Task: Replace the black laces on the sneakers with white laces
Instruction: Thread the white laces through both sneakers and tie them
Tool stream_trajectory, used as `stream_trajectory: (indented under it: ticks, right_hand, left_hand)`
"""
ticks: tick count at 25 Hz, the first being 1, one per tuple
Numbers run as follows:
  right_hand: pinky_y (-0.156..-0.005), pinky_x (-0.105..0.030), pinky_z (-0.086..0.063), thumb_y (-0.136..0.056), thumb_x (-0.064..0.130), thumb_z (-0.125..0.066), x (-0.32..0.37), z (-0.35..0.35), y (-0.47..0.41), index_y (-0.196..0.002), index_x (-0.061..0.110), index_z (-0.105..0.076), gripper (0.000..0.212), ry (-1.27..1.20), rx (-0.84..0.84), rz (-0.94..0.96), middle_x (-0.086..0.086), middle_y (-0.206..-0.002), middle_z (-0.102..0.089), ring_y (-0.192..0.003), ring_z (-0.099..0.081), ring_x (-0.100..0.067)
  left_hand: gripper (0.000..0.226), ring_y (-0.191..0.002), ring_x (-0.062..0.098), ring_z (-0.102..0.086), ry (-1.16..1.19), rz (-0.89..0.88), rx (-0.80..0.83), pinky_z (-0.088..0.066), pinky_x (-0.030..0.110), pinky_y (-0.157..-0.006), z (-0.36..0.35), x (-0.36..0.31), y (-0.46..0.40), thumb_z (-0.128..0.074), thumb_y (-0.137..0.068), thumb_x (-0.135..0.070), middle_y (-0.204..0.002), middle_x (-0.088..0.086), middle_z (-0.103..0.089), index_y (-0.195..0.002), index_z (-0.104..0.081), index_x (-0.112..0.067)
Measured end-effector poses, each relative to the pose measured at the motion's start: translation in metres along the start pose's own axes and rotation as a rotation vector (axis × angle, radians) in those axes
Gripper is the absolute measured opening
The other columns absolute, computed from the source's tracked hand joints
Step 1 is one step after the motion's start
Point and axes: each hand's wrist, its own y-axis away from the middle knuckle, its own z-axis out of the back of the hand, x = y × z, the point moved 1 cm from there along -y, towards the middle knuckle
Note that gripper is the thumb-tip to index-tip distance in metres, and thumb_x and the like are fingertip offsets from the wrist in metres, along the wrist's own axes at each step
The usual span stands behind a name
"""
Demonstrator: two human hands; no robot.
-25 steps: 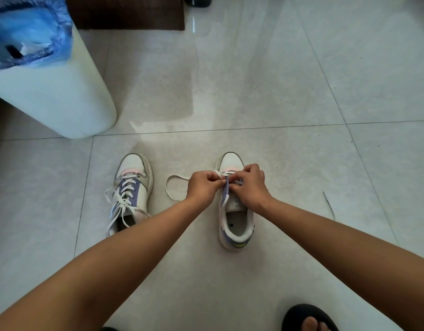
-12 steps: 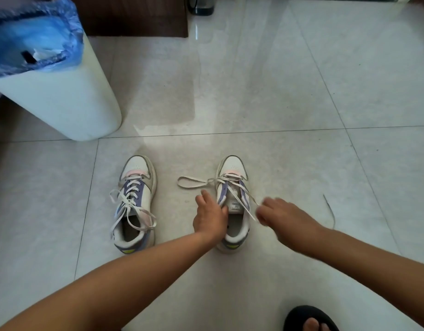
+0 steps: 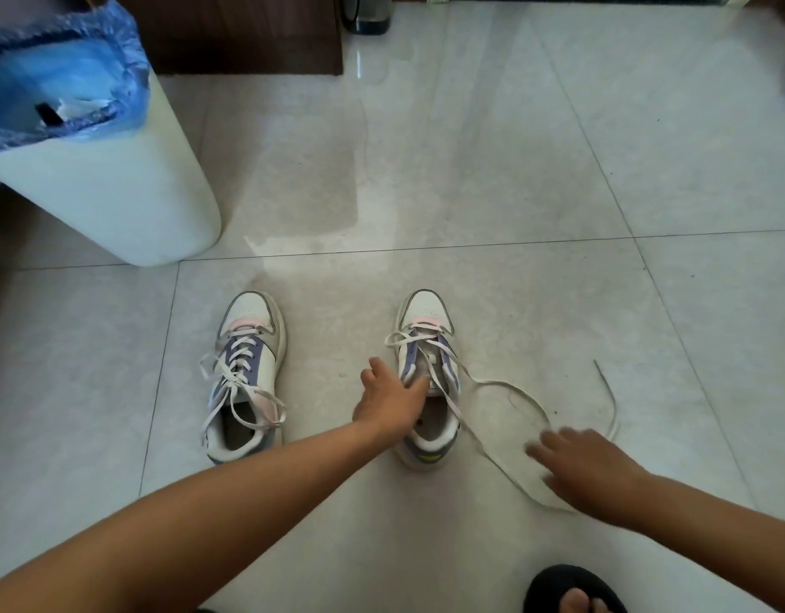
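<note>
Standing well beyond both hands: white waste bin (image 3: 116,192) with blue liner, on pale floor tiles (image 3: 470,170). Lying left of the left hand (image 3: 392,402): left sneaker (image 3: 244,378), white with purple panels, fully laced in white. Pressing fingers on the right sneaker (image 3: 428,382), half laced. Trailing a white lace (image 3: 483,444) to the blurred right hand (image 3: 589,471), fingers spread; grasp impossible to tell.
</note>
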Motion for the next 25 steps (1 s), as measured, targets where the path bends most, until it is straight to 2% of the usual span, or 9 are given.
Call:
stream_trajectory:
  ticks: [2,4,7,10,12,16,18,22,25]
  right_hand:
    - [-0.082,-0.032,-0.044,-0.092,0.04,-0.053,0.025,0.038,-0.034,-0.12,0.02,-0.05,0.034,-0.152,-0.179,-0.139,0.001,-0.116,-0.056,-0.103,-0.055,-0.02]
    - [-0.086,-0.033,-0.04,-0.097,0.043,-0.042,0.046,0.05,-0.06,-0.12,0.017,-0.048,0.036,-0.26,-0.281,-0.17,-0.001,-0.118,-0.054,-0.109,-0.051,-0.022]
    - [-0.081,-0.035,-0.038,-0.096,0.046,-0.042,0.057,0.047,-0.078,-0.113,0.012,-0.046,0.038,-0.251,-0.214,-0.217,-0.008,-0.114,-0.055,-0.106,-0.053,-0.028]
    - [-0.073,-0.034,-0.032,-0.098,0.041,-0.039,0.053,0.05,-0.079,-0.094,0.018,-0.042,0.023,-0.305,-0.14,-0.306,-0.009,-0.108,-0.06,-0.1,-0.056,-0.03]
    - [-0.068,-0.032,-0.029,-0.099,0.038,-0.038,0.053,0.05,-0.072,-0.086,0.02,-0.038,0.023,-0.378,-0.136,-0.314,-0.007,-0.098,-0.061,-0.092,-0.056,-0.029]
    - [-0.069,-0.036,-0.041,-0.097,0.033,-0.047,0.051,0.05,-0.058,-0.078,0.02,-0.045,0.024,-0.784,-0.117,-0.277,-0.005,-0.08,-0.06,-0.078,-0.056,-0.024]
    - [-0.067,-0.034,-0.042,-0.096,0.03,-0.05,0.047,0.053,-0.056,-0.073,0.024,-0.042,0.025,-0.83,-0.13,-0.264,-0.001,-0.075,-0.058,-0.071,-0.053,-0.019]
    - [-0.064,-0.034,-0.038,-0.095,0.029,-0.048,0.047,0.05,-0.054,-0.076,0.023,-0.04,0.022,-0.66,-0.134,-0.231,0.006,-0.066,-0.046,-0.068,-0.047,-0.019]
    - [-0.064,-0.034,-0.036,-0.096,0.03,-0.045,0.047,0.048,-0.048,-0.08,0.019,-0.042,0.019,-0.565,-0.104,-0.215,0.007,-0.068,-0.044,-0.069,-0.046,-0.02]
  left_hand:
    - [0.068,-0.126,0.031,-0.041,0.075,-0.076,-0.028,-0.035,0.039,-0.103,0.019,-0.004,-0.006,-0.046,-0.091,-0.047,-0.142,0.012,-0.03,-0.144,-0.022,-0.011]
    - [0.052,-0.12,0.027,-0.046,0.029,-0.225,-0.123,-0.039,0.039,-0.101,0.04,-0.005,-0.022,-0.053,-0.09,-0.038,-0.133,0.01,-0.036,-0.135,-0.038,-0.015]
    - [0.023,-0.107,0.019,-0.046,-0.302,-0.429,-0.129,-0.042,0.035,-0.093,0.054,-0.009,-0.044,-0.062,-0.087,-0.029,-0.114,0.005,-0.044,-0.105,-0.061,-0.015]
    - [0.017,-0.082,0.017,-0.045,-0.025,-0.315,0.0,-0.041,0.024,-0.068,0.063,-0.021,-0.055,-0.06,-0.088,-0.022,-0.082,0.0,-0.051,-0.073,-0.061,-0.013]
    - [0.018,-0.079,0.018,-0.05,0.332,-0.172,0.128,-0.042,0.025,-0.067,0.069,-0.026,-0.059,-0.056,-0.091,-0.02,-0.08,0.002,-0.055,-0.074,-0.058,-0.013]
    - [0.018,-0.062,0.009,-0.043,-0.036,-0.384,0.258,-0.035,0.023,-0.059,0.066,-0.015,-0.06,-0.067,-0.087,-0.028,-0.067,-0.003,-0.051,-0.076,-0.062,-0.014]
    - [0.021,-0.063,0.01,-0.043,-0.051,-0.401,0.277,-0.036,0.024,-0.06,0.062,-0.015,-0.063,-0.065,-0.088,-0.027,-0.067,-0.002,-0.05,-0.072,-0.062,-0.014]
    - [0.028,-0.079,0.015,-0.056,0.625,-0.042,0.271,-0.044,0.033,-0.08,0.062,-0.03,-0.063,-0.049,-0.096,-0.028,-0.077,0.0,-0.058,-0.073,-0.055,-0.014]
    - [0.034,-0.077,0.016,-0.057,0.705,0.028,0.248,-0.047,0.035,-0.077,0.06,-0.032,-0.06,-0.043,-0.098,-0.04,-0.082,0.003,-0.058,-0.079,-0.052,-0.014]
